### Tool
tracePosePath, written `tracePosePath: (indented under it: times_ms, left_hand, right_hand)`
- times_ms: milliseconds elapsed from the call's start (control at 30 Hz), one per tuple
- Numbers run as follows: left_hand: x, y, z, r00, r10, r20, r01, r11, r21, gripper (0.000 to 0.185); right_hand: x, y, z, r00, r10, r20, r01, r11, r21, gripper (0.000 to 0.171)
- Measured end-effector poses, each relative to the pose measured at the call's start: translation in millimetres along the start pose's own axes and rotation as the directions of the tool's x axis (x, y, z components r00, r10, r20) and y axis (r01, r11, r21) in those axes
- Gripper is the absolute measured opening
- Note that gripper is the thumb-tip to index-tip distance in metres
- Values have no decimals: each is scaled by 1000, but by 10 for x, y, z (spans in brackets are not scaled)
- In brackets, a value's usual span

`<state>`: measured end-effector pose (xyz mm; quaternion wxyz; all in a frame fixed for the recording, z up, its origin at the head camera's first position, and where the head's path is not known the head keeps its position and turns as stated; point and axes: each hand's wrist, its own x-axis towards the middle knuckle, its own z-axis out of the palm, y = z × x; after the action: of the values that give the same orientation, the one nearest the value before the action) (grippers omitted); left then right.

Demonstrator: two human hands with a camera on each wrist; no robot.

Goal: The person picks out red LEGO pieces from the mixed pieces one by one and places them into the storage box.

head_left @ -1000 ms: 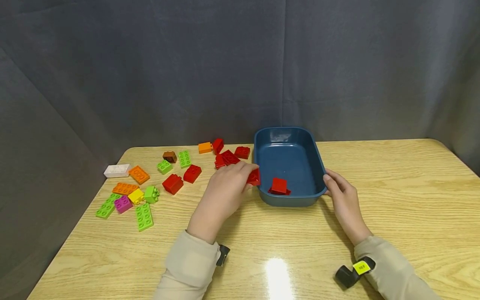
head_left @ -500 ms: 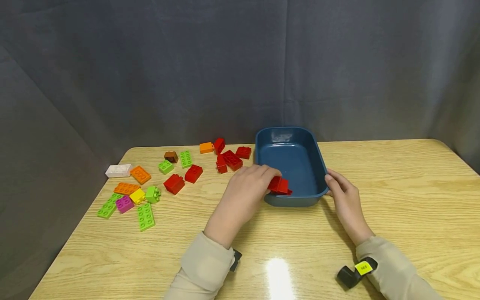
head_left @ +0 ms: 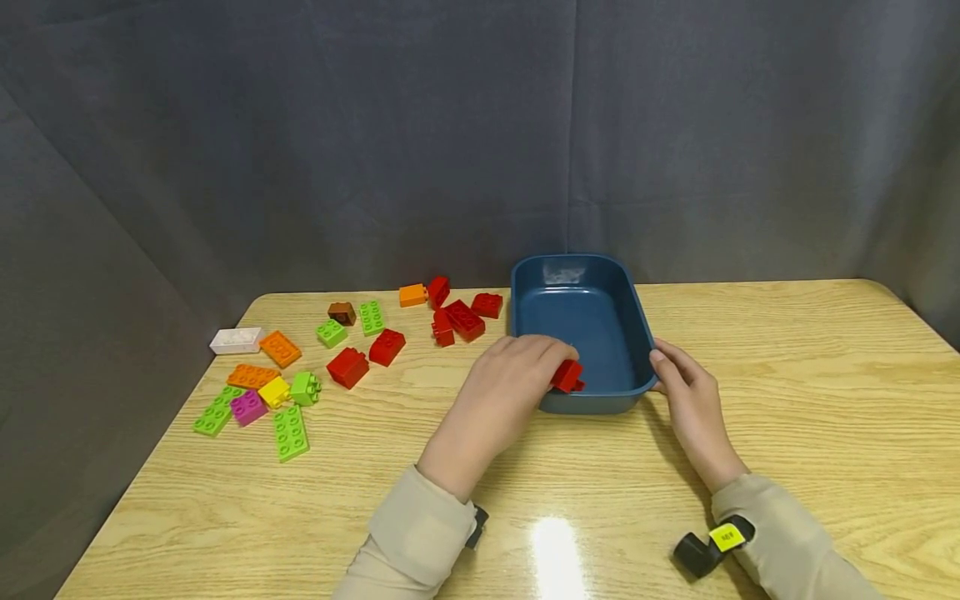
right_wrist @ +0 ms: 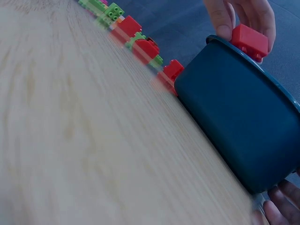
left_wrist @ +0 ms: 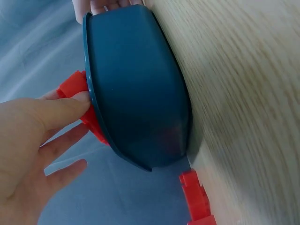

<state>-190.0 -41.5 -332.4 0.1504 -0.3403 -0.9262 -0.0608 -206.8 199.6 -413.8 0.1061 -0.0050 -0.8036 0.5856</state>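
A dark blue tray (head_left: 630, 312) stands on the wooden table. My left hand (head_left: 557, 363) reaches over its near left rim and pinches a red brick (head_left: 568, 377) low inside the near end. The right wrist view has that red brick (right_wrist: 250, 40) just above the tray's rim (right_wrist: 243, 126), between the fingertips (right_wrist: 224, 18). In the left wrist view my thumb (left_wrist: 61, 110) presses the red brick (left_wrist: 71, 86) beside the tray's wall (left_wrist: 136, 93). My right hand (head_left: 662, 372) grips the tray's near right corner, thumb on the rim.
Loose bricks lie left of the tray: several red bricks (head_left: 465, 318), two more red ones (head_left: 366, 357), and green (head_left: 288, 432), orange (head_left: 279, 348), yellow, magenta, brown and white pieces farther left. A grey curtain hangs behind the table.
My left hand has carried the red brick to the right, from outside the tray's left rim to over its near end. The right hand and the tray have stayed put.
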Motion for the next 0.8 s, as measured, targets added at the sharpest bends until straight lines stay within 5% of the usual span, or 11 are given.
tracePosePath:
  times_ms: [800]
  left_hand:
    - [-13,-117,-63,997,-81,8,81,996,-27,45]
  right_hand:
    - [-4,-1,-1,1000,5,8,-5,1000,14,59]
